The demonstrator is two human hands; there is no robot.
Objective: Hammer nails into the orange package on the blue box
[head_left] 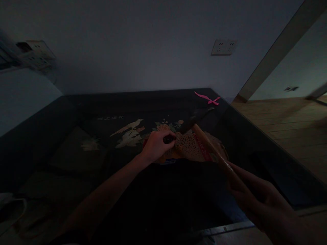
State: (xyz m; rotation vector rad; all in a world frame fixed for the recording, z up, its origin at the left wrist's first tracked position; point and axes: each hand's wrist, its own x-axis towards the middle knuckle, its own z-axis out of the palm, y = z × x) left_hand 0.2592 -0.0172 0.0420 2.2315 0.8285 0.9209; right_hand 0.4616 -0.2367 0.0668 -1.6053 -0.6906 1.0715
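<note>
My left hand [156, 145] is closed around a small dark tool [169, 138] and holds it against a brown piece full of small holes [189, 147] that lies on the dark glass table [102, 112]. My right hand [258, 197] grips the wooden handle of a hammer [209, 146]. The hammer's dark head [187, 126] hangs just above the perforated piece, close to the tool. The room is dim and details are hard to make out.
A pink ribbon-like scrap [208, 99] lies at the table's far right corner. A bird and flower picture [133, 132] shows under the glass. Wall sockets [224, 47] sit on the back wall. Wooden floor [286, 122] lies to the right. A pale object [10, 211] is at lower left.
</note>
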